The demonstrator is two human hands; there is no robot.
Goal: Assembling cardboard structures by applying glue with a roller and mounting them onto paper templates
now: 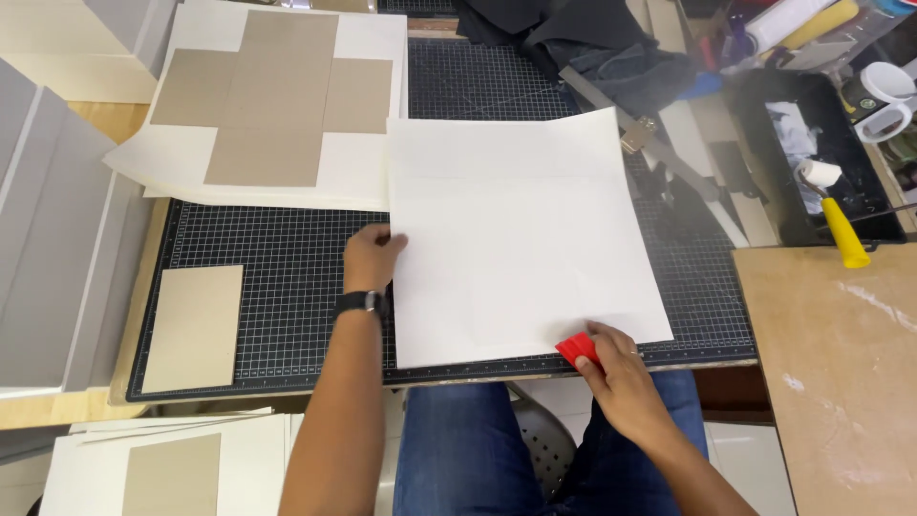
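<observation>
Right hand (619,375) gripping half-hidden red scraper (576,350) on white sheet (521,239); left hand (371,258) flat, pinning sheet's edge.

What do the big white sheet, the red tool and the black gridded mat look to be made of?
White sheet: paper, matte, lying flat with faint creases. Red tool, held in the right hand: probably hard plastic, smooth and evenly coloured. Black mat: likely rubbery cutting-mat vinyl, matte, printed with a fine grid. The left hand holds down the sheet's edge.

Wooden workbench (115,122), pale tiled floor (740,449)
</observation>
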